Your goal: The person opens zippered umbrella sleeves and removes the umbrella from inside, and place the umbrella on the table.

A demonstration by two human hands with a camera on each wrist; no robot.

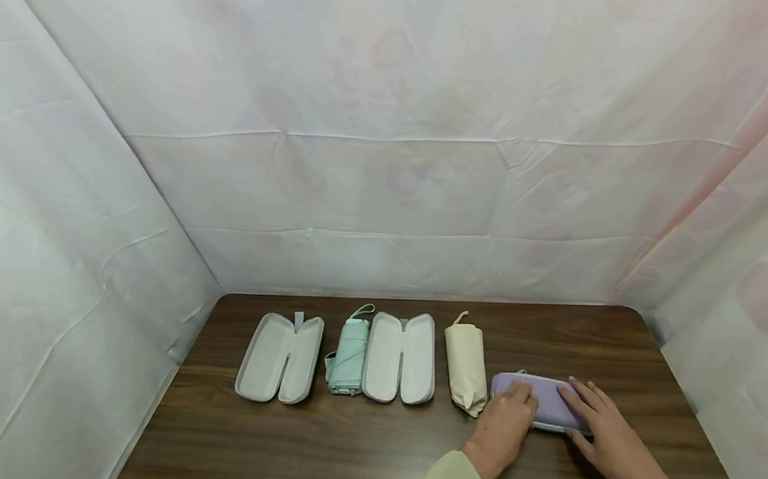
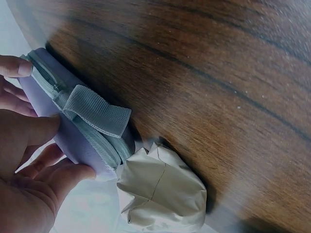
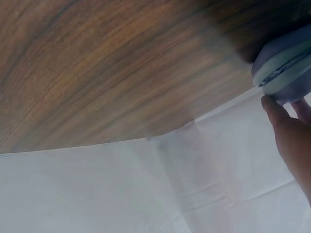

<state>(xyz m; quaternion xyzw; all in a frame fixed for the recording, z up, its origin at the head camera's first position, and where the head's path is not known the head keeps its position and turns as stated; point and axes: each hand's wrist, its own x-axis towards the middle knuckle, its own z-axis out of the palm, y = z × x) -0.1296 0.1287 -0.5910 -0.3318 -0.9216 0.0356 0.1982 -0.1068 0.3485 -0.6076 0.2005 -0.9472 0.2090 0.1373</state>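
A purple zip case [image 1: 548,400] lies lid-up at the right part of the table. My left hand [image 1: 507,423] holds its left end with bent fingers and thumb, beside a grey fabric tab [image 2: 99,111] on the zip. The right hand [image 1: 606,439] grips the other end, fingers over the top and thumb at the near edge. In the left wrist view, the zip slider [image 2: 57,87] sits along the grey band; whether the zip is fully closed I cannot tell. Just left of the case lies a cream folded umbrella [image 1: 466,366], touched by neither hand.
Further left, an opened case with a pale lining [image 1: 385,358], a mint folded umbrella [image 1: 348,356] and another opened case [image 1: 263,360] lie in a row on the dark wooden table [image 1: 331,455]. Pale printed sheets [image 1: 384,113] hang behind the table and at both sides.
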